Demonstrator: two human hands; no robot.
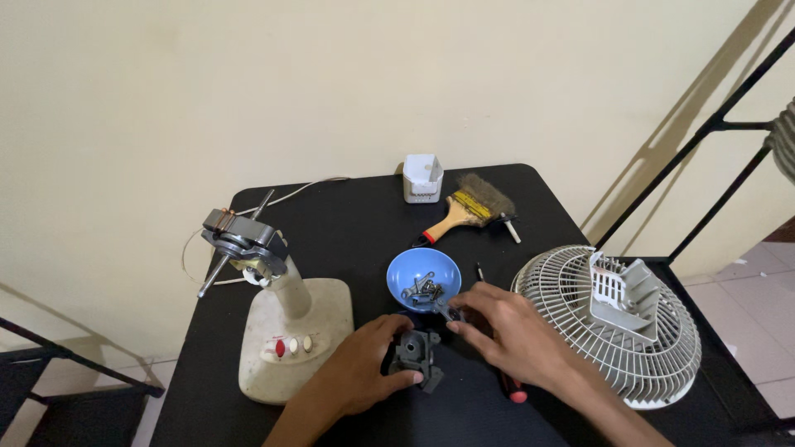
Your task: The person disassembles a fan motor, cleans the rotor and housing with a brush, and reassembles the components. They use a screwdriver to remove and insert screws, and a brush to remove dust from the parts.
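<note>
Left hand grips a dark plastic housing — right hand pinches a small screw.

Left hand is gripping a dark plastic part on the desk, right hand is pinching a small piece by the blue bowl.

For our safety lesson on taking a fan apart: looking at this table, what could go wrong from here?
1. The bowl of screws sits right by the right hand; a nudge might spill them.
2. The grille reaches the table edge and could slide off.
3. The left hand steadies the dark part; it may slip.
</note>
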